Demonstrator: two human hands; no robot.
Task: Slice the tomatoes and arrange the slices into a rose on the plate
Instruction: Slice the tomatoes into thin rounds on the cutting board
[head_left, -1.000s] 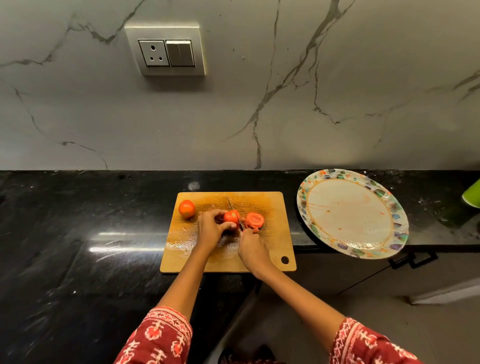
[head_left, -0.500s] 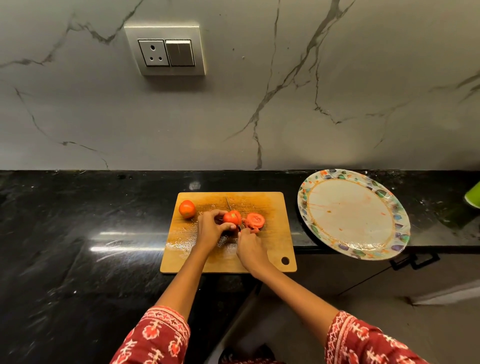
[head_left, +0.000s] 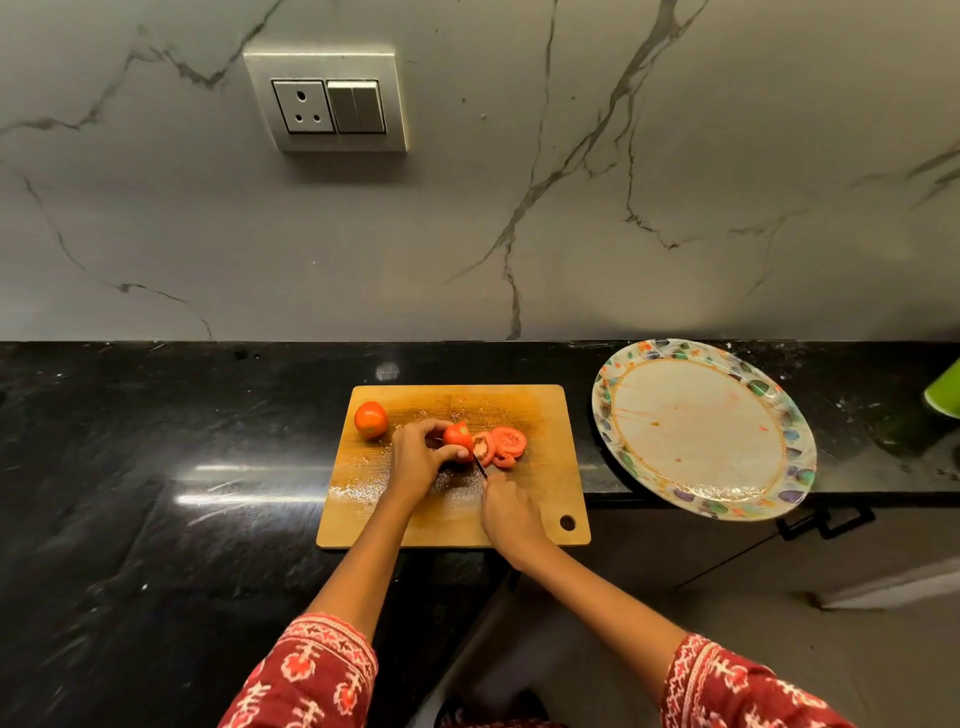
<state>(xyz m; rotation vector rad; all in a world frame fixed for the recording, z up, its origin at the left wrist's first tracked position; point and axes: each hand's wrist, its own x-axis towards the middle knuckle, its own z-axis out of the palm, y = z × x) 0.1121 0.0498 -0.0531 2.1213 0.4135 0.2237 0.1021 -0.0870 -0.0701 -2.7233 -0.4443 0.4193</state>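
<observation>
Both hands work at the middle of the wooden cutting board (head_left: 540, 499): the left hand (head_left: 415, 462) curls round the tomato piece (head_left: 457, 435), while the right hand (head_left: 511, 514) grips the knife (head_left: 481, 464). Since a moment ago another slice has fallen away, so the slices (head_left: 503, 446) now fan out, wet and seedy, right of the blade. Near the board's far left corner waits a whole tomato (head_left: 371, 419), smooth and round. Well right of the board, the floral-rimmed plate (head_left: 789, 431) holds no slices yet.
</observation>
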